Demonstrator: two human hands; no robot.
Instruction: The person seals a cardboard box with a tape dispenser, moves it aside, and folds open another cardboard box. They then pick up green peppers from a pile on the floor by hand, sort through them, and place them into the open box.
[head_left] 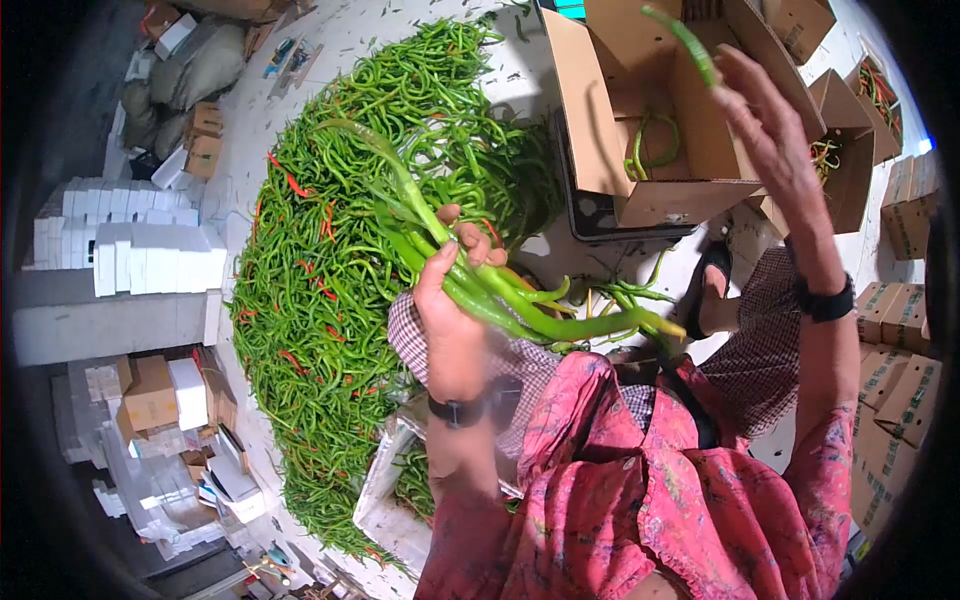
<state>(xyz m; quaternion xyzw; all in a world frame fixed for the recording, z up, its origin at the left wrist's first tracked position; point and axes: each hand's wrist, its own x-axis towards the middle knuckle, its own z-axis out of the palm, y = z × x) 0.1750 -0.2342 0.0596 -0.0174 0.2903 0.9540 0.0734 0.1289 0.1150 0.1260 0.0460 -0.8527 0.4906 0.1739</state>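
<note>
My left hand is closed around a bunch of long green chili peppers, some of them yellowish at the tips. It is above the edge of a large heap of green chili peppers dotted with red ones. At the upper right, my right hand pinches the end of one green chili pepper. That hand is over the side of an open cardboard box, where a few green peppers lie at the bottom.
The box rests on a black platform. More open boxes with peppers stand to the right, beside stacked closed cartons. A white foam crate is near my lap. White foam boxes line the left side.
</note>
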